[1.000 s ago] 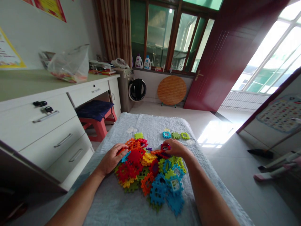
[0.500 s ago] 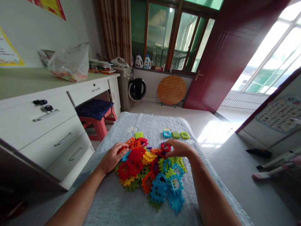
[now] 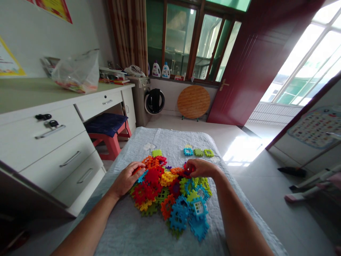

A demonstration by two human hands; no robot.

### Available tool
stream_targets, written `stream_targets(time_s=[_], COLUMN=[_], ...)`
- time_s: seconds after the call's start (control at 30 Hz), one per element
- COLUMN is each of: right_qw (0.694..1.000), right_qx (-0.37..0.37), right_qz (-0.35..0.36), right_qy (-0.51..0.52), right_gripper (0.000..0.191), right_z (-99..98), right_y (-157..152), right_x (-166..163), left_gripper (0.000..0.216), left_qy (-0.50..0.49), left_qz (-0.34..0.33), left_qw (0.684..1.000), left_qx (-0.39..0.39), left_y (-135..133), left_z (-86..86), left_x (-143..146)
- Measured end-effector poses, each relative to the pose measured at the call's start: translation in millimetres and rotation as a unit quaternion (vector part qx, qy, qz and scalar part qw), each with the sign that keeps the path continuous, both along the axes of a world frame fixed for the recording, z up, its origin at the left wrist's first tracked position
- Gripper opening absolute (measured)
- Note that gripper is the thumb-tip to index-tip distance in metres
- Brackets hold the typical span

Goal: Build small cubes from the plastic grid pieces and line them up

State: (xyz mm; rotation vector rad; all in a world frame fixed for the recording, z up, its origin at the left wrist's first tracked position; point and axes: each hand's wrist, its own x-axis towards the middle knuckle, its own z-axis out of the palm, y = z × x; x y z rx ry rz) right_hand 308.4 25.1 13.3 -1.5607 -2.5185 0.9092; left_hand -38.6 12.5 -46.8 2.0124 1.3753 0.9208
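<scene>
A heap of plastic interlocking building blocks [image 3: 154, 176] with toothed edges, in red, orange, yellow, green and blue, lies on the cloth-covered surface. My left hand [image 3: 129, 177] rests at the heap's left edge, fingers stretched over an orange block and a blue block [image 3: 142, 176]. At the far right of the heap, my right hand [image 3: 198, 168] has thumb and fingers closed on a red block [image 3: 188, 170], partly hidden by the fingers. Beyond it a blue window block [image 3: 188, 152], a green block [image 3: 198, 152] and a lime frame block [image 3: 209, 153] lie in a row.
The grey-blue cloth [image 3: 114, 227] covers the surface under the blocks. To the left are a white desk [image 3: 87, 106] and a stool [image 3: 106, 126] with a dark cushion. A washing machine [image 3: 142, 103], a round wooden board [image 3: 194, 102] and a dark red door [image 3: 239, 71] stand farther back.
The fingers of my right hand have closed on the red block at the heap's far right. My left hand has stayed in place. The view has shifted very slightly.
</scene>
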Motion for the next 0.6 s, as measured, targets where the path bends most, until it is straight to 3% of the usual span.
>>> stream_targets(time_s=[0.23, 0.43, 0.6], right_qw=[0.996, 0.987, 0.991], right_qx=[0.0, 0.071, 0.078], right_qz=[-0.042, -0.097, -0.076], right_qy=[0.082, 0.105, 0.083], right_gripper=[0.041, 0.032, 0.024], right_z=[-5.3, -5.6, -0.9], right_y=[2.6, 7.3, 3.2], right_x=[2.2, 3.3, 4.7], left_gripper=[0.037, 0.037, 0.036], left_qy=[-0.003, -0.001, 0.002], left_qz=[-0.001, -0.002, 0.0], left_qw=[1.0, 1.0, 1.0], left_qx=[-0.008, -0.004, 0.001], left_y=[-0.9, -0.1, -0.5], left_z=[-0.9, -0.9, 0.2], left_x=[-1.3, 0.1, 0.3])
